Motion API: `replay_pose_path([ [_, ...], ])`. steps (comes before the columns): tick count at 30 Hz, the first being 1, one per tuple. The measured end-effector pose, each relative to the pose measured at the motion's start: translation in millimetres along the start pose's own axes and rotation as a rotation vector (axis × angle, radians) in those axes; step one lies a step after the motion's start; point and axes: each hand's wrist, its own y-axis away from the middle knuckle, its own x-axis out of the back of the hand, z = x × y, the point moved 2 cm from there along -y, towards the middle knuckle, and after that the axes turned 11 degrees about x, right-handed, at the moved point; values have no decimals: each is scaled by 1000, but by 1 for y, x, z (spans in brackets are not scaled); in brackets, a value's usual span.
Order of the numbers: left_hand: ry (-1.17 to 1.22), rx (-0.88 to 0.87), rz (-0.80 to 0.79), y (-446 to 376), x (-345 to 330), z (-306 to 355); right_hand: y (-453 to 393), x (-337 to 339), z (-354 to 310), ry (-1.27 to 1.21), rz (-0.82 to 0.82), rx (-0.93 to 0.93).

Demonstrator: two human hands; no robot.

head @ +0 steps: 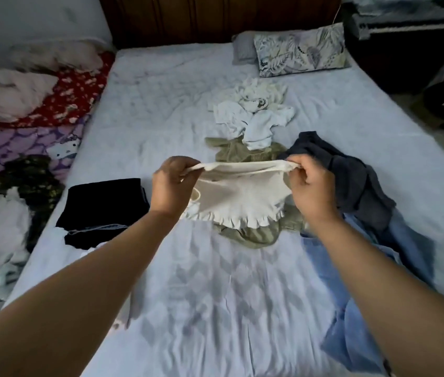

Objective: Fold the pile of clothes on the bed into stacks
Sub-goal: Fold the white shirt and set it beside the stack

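Observation:
I hold a small cream garment with a frilled hem (238,198) stretched in the air above the bed (161,104). My left hand (173,183) pinches its left top corner and my right hand (312,186) pinches its right top corner. Under it lies an olive-green garment (250,235). Behind it sits a loose heap of white clothes (256,112). A dark grey garment (351,175) and a light blue one (351,281) lie crumpled on the right. A folded black stack (101,210) rests on the bed to the left.
A leaf-patterned pillow (301,50) lies at the wooden headboard (215,17). Piled bedding and clothes, red floral (74,96) and purple (19,148), fill the left side beside the bed. Dark furniture (400,50) stands at the right.

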Motion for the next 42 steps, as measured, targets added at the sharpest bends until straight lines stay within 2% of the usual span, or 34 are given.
replay_pose_path([
  [4,-41,-179,-17,9,0,-27,27,-5,0,32,-35,70],
  [7,-84,-215,-160,32,-9,-64,72,-16,11,26,-247,-13],
  [10,-133,-122,-395,67,-20,-109,123,-29,22,51,-575,-95],
  [14,-310,133,-685,118,-26,-162,192,-44,39,122,-978,-265],
  [18,-435,232,-850,157,-31,-199,237,-56,44,161,-1215,-310],
  [22,-448,296,-864,164,-38,-215,242,-66,47,177,-1180,-279],
  [30,-340,480,-532,89,-66,-217,171,-116,76,294,-888,-243],
  [36,-343,424,-282,22,-101,-229,123,-167,107,277,-767,-314],
  [39,-365,350,-204,20,-122,-245,132,-184,114,324,-855,-329],
  [42,-540,155,-253,45,-147,-265,166,-204,121,331,-952,-187],
])
